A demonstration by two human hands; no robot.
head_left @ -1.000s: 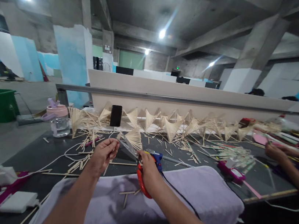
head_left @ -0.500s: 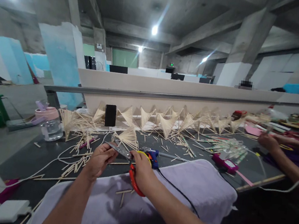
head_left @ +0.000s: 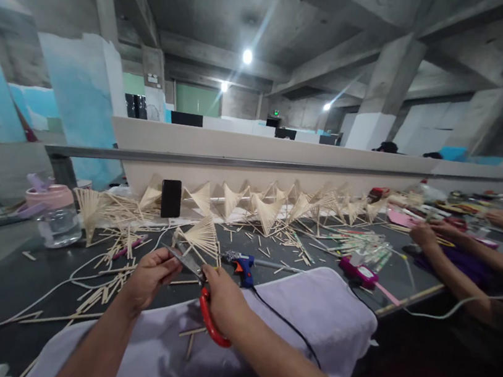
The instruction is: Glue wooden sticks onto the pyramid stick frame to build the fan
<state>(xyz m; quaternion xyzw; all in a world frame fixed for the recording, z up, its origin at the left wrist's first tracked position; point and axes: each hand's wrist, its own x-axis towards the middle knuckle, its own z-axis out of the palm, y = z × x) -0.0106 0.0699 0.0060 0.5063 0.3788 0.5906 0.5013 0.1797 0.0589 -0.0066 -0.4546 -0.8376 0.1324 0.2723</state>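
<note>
My right hand (head_left: 225,300) is closed round the red handle of a pair of scissors (head_left: 189,261), whose metal blades point to the left. My left hand (head_left: 148,277) pinches at the blade tips, its thumb and fingers pressed together. Whatever lies between those fingers is too small or hidden to make out. Just beyond the blades rests a twisted fan of thin wooden sticks (head_left: 201,237). A blue glue gun (head_left: 244,269) lies to the right of the fan, its cord running over a lavender cloth (head_left: 319,304). On the cloth, below my hands, are a few short sticks (head_left: 190,343).
A row of stick fans (head_left: 267,212) stands along the partition (head_left: 238,149). Loose sticks cover much of the dark table (head_left: 16,293). A black phone (head_left: 171,198) stands upright; a water bottle (head_left: 57,220) is at left. At right are a magenta device (head_left: 359,272) and other people's hands (head_left: 427,235).
The view has turned right, so the scene sits farther left. Both my hands stay together at the scissors. The yellow part near my right hand no longer shows.
</note>
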